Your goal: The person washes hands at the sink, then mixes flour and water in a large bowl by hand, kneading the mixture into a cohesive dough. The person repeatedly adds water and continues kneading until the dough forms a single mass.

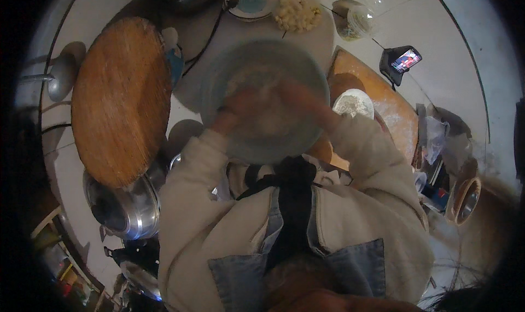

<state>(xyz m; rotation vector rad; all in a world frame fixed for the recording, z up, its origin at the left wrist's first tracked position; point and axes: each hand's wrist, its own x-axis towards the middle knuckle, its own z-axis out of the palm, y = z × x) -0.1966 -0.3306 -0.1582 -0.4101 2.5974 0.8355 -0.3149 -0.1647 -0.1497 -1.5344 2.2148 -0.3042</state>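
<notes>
A large pale basin [266,150] stands before me with both my hands down inside it. My left hand [241,103] is blurred over a pale, soft-looking mass [270,125], perhaps dough or flour. Close beside it on the right, my right hand [296,96] is blurred too, and it seems to touch the same mass. The fingers of both hands are too smeared to make out. A white bowl holding flour-like powder [353,101] sits right of the basin, near my right sleeve.
A thick round wooden board [119,98] leans at left, above a metal pot [141,213]. A flour-dusted wooden board [396,127] lies right. Farther back are a plate [251,2], a pile of pale pieces [297,10], a clear container [361,21] and a propped phone [406,61].
</notes>
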